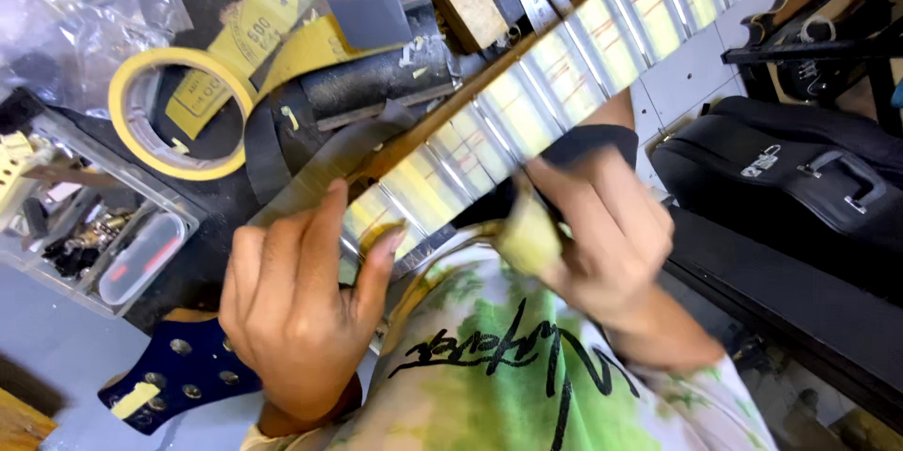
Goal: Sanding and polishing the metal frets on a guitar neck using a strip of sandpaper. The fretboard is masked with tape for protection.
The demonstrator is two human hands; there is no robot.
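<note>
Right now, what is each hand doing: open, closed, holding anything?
Left hand: curled over the guitar neck near the blue headstock, gripping it.
Right hand: closed on a yellowish pad against the neck.

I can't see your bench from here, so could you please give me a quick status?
Left hand steadying the guitar neck. Right hand pressing a yellowish pad on the frets. Tape roll lies apart.

White tiled floor (687,84); black instrument case (790,178) beside.
</note>
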